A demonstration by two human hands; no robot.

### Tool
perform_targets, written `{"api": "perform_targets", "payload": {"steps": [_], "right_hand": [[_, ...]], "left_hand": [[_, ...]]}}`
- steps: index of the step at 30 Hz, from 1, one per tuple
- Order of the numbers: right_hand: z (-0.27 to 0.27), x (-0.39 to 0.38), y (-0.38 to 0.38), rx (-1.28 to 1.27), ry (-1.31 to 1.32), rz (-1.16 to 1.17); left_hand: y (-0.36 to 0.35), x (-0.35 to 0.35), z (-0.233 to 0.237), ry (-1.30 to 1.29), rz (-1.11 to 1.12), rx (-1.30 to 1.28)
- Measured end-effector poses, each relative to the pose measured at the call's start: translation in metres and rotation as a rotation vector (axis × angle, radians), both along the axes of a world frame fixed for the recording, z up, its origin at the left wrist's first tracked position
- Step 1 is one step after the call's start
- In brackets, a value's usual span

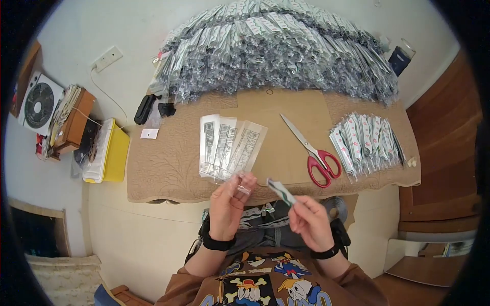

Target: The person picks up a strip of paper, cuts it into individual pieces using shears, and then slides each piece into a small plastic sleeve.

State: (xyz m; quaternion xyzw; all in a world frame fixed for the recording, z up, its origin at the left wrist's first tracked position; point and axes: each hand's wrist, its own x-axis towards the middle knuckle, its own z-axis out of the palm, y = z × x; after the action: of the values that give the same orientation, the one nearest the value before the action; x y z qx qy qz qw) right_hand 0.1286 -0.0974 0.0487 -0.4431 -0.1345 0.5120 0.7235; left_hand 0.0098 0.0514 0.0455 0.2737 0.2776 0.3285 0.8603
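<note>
My left hand (228, 206) is at the table's front edge, its fingers closed on the end of a clear plastic bag (244, 189). How far that bag extends is hard to see. Just beyond lie several clear printed plastic bags (232, 143), fanned out and overlapping. Between the fingertips of my right hand (310, 219) is a narrow white-and-green packet (280, 190), tilted up toward the left hand. The two hands are apart. Scissors with red handles (314, 153) lie open on the cardboard sheet (275, 115).
A big heap of filled packets (275, 51) covers the back of the table. A smaller row of packets (365, 143) lies at the right. At the left are a black object (145, 109) and a white card (149, 133). A roll of tape (335, 207) sits below the edge.
</note>
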Motion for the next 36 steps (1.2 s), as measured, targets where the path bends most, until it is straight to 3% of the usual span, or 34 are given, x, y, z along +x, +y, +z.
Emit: {"api": "perform_targets", "payload": {"steps": [2, 5, 10, 13, 18, 26, 29, 30, 33, 35, 36], "right_hand": [[-0.007, -0.005, -0.007, -0.036, 0.268, 0.08], [-0.007, -0.009, -0.006, -0.056, 0.374, 0.092], [-0.011, -0.006, -0.006, -0.025, 0.553, 0.134], [-0.01, -0.001, -0.011, 0.005, 0.536, 0.113], [-0.008, 0.001, -0.011, -0.025, 0.517, 0.114], [-0.013, 0.004, -0.008, 0.059, 0.611, 0.196], [-0.021, 0.002, -0.006, 0.141, 0.716, 0.212], [-0.022, 0.002, -0.005, 0.183, 0.766, 0.22], [-0.022, 0.001, -0.002, 0.202, 0.832, 0.289], [-0.022, -0.002, -0.003, 0.207, 0.87, 0.321], [-0.02, -0.004, -0.003, 0.116, 0.75, 0.196]], "left_hand": [[-0.003, 0.003, 0.001, 0.019, 0.077, -0.07], [-0.008, 0.004, -0.006, 0.052, -0.005, 0.103], [-0.012, 0.003, -0.009, 0.012, -0.143, 0.145], [-0.007, 0.005, -0.006, 0.004, 0.042, 0.051], [-0.007, 0.005, -0.008, -0.018, -0.026, 0.065], [-0.011, 0.004, 0.001, 0.063, -0.331, 0.17], [-0.022, 0.007, 0.0, 0.167, -0.575, 0.362], [-0.024, 0.009, 0.0, 0.166, -0.574, 0.363], [-0.029, 0.015, 0.001, -0.046, -0.274, 0.057], [-0.022, 0.01, -0.005, -0.046, -0.241, 0.103], [-0.017, 0.008, -0.009, -0.049, -0.204, 0.152]]}}
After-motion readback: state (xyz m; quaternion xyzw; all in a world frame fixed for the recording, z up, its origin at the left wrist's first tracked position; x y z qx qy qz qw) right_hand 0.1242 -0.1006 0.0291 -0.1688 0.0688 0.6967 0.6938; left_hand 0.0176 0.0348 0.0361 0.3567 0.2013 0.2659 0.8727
